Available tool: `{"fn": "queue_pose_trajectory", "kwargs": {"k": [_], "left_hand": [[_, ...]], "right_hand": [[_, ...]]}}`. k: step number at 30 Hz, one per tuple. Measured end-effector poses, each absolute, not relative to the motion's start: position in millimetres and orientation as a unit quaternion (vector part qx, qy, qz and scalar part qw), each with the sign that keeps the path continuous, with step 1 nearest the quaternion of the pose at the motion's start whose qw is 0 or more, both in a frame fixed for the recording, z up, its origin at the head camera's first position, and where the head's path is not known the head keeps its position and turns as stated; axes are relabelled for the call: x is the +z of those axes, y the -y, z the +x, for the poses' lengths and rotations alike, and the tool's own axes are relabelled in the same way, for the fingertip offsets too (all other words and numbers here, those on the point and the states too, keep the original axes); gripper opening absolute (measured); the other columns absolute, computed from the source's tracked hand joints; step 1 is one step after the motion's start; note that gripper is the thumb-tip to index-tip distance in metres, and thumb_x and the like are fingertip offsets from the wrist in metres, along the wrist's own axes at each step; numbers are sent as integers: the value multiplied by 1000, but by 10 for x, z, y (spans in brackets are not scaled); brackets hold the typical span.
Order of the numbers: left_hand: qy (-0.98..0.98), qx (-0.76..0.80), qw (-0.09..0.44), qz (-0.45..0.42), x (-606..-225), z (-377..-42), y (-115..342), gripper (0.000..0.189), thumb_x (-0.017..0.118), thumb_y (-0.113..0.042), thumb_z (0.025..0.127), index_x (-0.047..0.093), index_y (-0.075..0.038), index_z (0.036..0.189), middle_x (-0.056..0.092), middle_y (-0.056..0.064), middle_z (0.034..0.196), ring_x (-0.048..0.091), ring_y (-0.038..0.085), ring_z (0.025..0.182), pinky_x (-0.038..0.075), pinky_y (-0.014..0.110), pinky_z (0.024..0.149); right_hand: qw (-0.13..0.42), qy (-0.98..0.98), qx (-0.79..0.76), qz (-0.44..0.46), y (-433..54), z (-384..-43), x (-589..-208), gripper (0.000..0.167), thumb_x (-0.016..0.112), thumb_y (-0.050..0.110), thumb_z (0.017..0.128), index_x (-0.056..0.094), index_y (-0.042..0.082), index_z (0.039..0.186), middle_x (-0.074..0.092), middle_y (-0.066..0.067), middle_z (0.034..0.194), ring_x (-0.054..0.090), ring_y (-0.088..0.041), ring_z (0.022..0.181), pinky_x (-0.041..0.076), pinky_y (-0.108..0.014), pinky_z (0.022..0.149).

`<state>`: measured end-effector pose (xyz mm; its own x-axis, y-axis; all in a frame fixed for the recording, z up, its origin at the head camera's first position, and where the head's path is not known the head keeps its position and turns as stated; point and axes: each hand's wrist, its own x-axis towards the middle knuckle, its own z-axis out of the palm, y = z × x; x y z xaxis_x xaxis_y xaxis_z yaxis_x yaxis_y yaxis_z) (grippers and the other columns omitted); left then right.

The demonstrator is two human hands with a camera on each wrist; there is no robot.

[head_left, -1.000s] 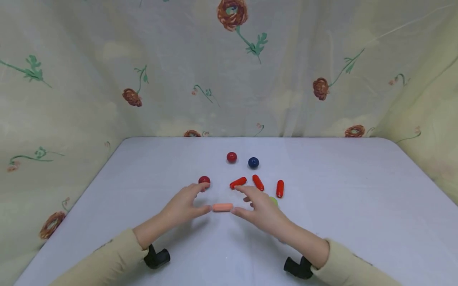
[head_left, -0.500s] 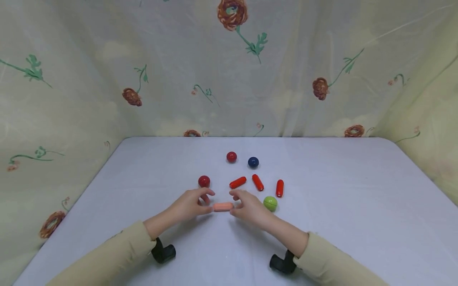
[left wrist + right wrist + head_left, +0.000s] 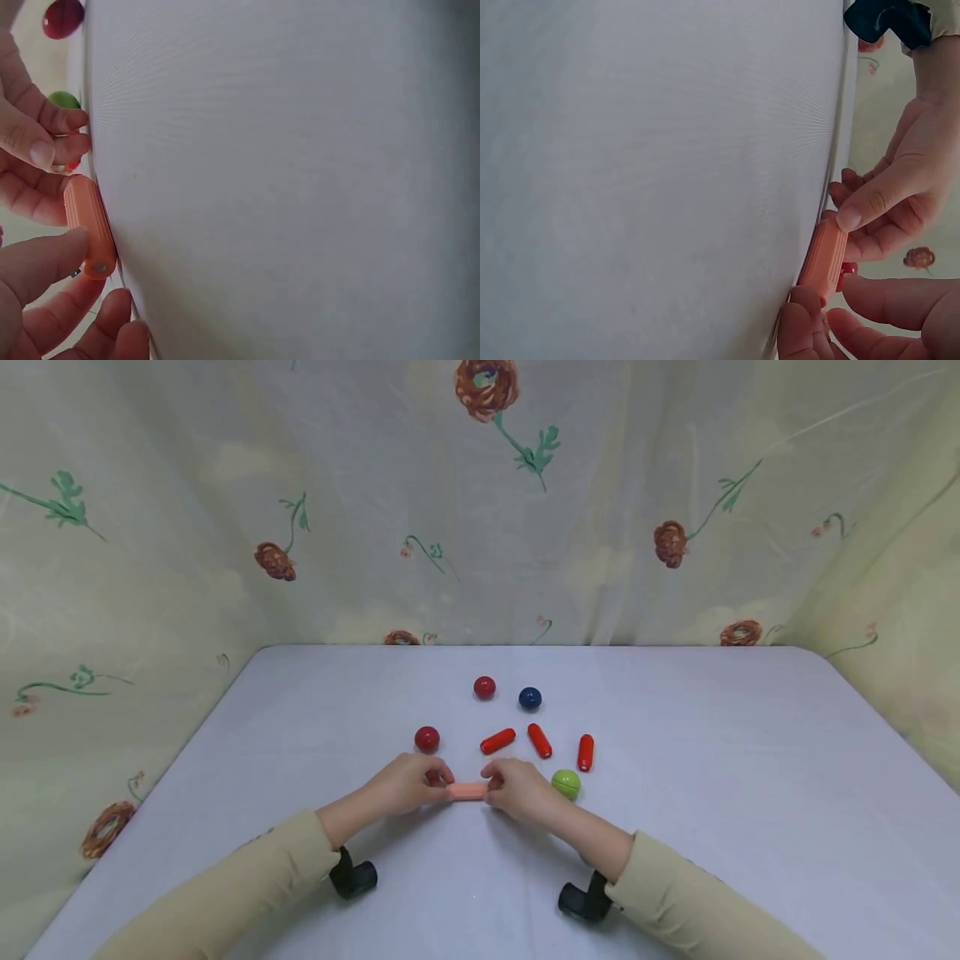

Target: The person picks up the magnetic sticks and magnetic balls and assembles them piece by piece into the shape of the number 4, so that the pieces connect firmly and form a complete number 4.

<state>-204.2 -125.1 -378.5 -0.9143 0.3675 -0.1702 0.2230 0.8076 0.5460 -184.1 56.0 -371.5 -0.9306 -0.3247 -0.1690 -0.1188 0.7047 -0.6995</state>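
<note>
Pale table (image 3: 712, 760), peach stick (image 3: 467, 792) between hands (image 3: 405, 785) (image 3: 525, 789)

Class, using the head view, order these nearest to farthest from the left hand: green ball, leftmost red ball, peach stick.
1. Peach stick: held by the left hand.
2. Leftmost red ball: just beyond the hand.
3. Green ball: off to the right.

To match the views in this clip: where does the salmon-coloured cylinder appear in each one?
Head: the salmon cylinder is in the lower middle.
Left wrist: the salmon cylinder is near the left edge, slightly below mid-height.
Right wrist: the salmon cylinder is right of centre, in the lower half.
Shared landmark: the left hand, left of centre in head, lower left in left wrist, upper right in right wrist.
</note>
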Motion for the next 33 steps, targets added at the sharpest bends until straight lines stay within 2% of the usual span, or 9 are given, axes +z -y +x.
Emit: {"fn": "queue_pose_trajectory", "kwargs": {"k": [6,21,28,33], "left_hand": [[-943,258,147,148,-3775,-2063,1201,13,70,-18,80,66,-11,90,55,-1,67,48,13,59,40,21,52],[-951,234,136,146,-3758,-2129,1064,14,71,-18,79,67,-10,90,55,0,68,49,13,59,41,21,53],[-949,247,144,132,-3762,-2189,988,15,70,-17,80,68,-10,92,58,0,75,50,14,68,46,22,61],[-947,257,148,121,-3787,-2259,954,15,71,-18,80,68,-10,92,59,1,78,50,15,71,46,23,63]], "right_hand": [[148,-913,-358,-129,-575,-1873,-3742,24,63,3,82,62,0,106,56,-5,83,50,-17,77,47,-25,70],[167,-912,-358,-107,-606,-1871,-3668,31,61,1,83,59,-2,114,54,-5,80,50,-15,69,44,-23,63],[184,-909,-365,-85,-633,-1907,-3641,32,59,5,86,57,-1,117,54,-5,75,51,-14,61,42,-21,57],[193,-905,-373,-71,-647,-1936,-3648,34,58,4,86,55,0,120,54,-6,75,51,-15,61,42,-20,57]]}}
